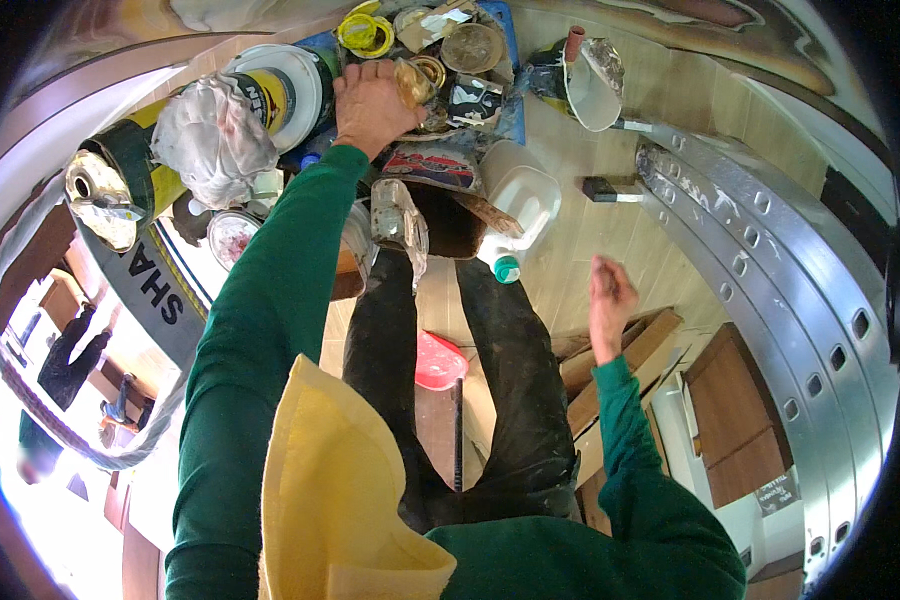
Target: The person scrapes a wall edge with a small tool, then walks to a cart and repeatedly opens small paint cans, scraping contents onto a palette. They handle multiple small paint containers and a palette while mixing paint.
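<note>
My left hand (367,105) reaches forward to a blue crate (515,60) full of tins and odds and ends. Its fingers and thumb close around a shiny amber roundish thing (416,84), whose kind I cannot make out. Beside that thing are a gold-rimmed tin (430,70), a round brownish lid (472,48) and a yellow plastic ring-shaped piece (366,34). My right hand (610,305) hangs in the air above the floor on the right, fingers loosely extended, with nothing visible in it. Nearest to it is a translucent jug (526,200) with a green cap.
Left of the crate lie dark buckets (270,95) and a crumpled whitish plastic bag (215,140). An aluminium ladder (760,215) runs along the right. A cut container (595,90) stands at the back. Wooden boards (625,370) and a red dustpan (440,360) are near my legs.
</note>
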Demonstrator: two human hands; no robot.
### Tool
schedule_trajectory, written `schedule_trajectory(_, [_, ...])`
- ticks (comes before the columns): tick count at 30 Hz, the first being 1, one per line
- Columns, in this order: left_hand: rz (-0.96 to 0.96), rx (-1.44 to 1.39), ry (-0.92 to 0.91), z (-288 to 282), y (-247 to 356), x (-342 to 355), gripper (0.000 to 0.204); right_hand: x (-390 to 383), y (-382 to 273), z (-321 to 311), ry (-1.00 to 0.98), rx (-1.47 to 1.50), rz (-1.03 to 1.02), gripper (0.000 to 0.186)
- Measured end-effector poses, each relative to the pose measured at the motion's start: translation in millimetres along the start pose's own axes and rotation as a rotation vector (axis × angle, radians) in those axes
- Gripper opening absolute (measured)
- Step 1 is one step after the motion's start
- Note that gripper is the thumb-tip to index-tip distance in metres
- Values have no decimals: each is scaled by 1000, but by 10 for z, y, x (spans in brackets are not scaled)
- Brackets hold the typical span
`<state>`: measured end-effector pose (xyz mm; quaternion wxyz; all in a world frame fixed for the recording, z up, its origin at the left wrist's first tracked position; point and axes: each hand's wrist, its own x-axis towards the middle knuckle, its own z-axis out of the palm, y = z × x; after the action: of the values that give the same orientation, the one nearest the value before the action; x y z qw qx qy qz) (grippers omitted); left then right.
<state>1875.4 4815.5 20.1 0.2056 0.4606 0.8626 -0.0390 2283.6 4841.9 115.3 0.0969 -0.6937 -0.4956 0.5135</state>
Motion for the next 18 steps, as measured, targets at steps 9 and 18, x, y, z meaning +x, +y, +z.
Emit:
schedule_trajectory(9, [-142,-186,250,-541,-178,388,71,-1084,539,98,-140,-150,-35,16])
schedule_trajectory(18, [-39,-41,148,-371,-100,693,73,-1313,857,118,-96,-247,-76,10])
